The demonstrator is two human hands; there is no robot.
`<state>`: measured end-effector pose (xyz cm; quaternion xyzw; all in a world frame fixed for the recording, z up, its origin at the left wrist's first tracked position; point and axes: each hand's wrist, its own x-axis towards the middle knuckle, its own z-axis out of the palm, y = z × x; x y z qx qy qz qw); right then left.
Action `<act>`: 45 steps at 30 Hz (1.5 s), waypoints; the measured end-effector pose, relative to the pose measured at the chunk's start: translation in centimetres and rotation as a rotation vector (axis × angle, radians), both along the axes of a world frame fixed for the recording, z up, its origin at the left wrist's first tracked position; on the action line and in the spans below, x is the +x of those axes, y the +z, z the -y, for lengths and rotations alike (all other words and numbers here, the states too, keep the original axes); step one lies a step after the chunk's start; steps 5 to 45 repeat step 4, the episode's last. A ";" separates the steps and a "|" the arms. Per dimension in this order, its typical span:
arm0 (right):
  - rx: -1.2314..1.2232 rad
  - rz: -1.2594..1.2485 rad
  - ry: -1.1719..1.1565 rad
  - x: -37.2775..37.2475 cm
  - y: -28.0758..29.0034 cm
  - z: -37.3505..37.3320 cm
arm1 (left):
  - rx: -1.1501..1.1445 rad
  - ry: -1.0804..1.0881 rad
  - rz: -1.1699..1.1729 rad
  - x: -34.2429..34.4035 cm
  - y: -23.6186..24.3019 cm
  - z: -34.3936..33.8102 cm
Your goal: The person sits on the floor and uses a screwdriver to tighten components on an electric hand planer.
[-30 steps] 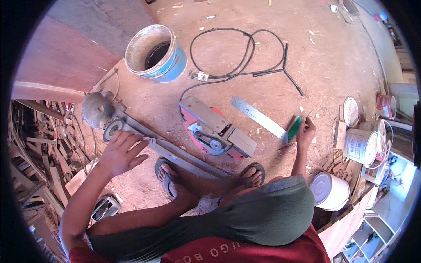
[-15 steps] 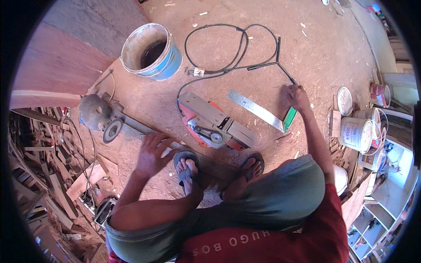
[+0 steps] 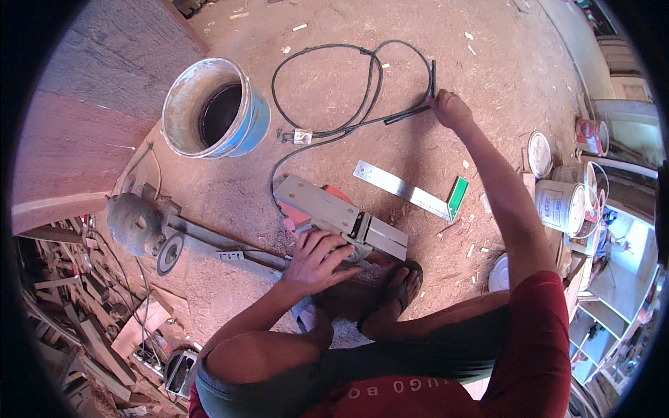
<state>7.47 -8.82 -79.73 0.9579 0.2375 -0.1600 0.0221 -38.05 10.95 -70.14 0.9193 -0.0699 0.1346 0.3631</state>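
An upturned electric planer (image 3: 317,202) with an orange-red body and flat grey sole lies on the dusty floor before my feet. My left hand (image 3: 317,263) is on its near side, fingers curled against the belt and pulley area, which they partly cover. Farther right, my reaching right hand (image 3: 451,110) is closed on a black three-way wrench (image 3: 408,115); two of its arms stick out and the third is hidden by the hand. Between the planer and my right forearm lies a try square with a steel blade (image 3: 404,189) and green handle (image 3: 457,195).
A black cord (image 3: 320,47) loops across the floor to a plug (image 3: 302,136). A blue bucket (image 3: 254,129) holding dark liquid stands left, near a bench grinder (image 3: 136,223) on a long beam. Scrap wood (image 3: 90,299) fills the left edge; white tubs (image 3: 557,205) stand right.
My left hand has moved right from near my foot onto the planer. My right hand has reached forward along the wrench toward its hub. The view has shifted a little.
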 end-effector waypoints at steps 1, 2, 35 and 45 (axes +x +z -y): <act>-0.030 0.036 -0.068 0.0 -1.4 -0.1 | 0.003 -0.002 0.004 0.0 -0.3 0.0; -0.040 0.064 -0.100 0.2 -2.5 0.0 | 0.004 -0.004 0.008 0.0 -0.5 -0.1; -0.056 0.108 -0.152 -0.6 -3.9 -0.6 | 0.022 0.008 -0.021 -0.7 -1.0 -0.3; -0.056 0.108 -0.152 -0.6 -3.9 -0.6 | 0.022 0.008 -0.021 -0.7 -1.0 -0.3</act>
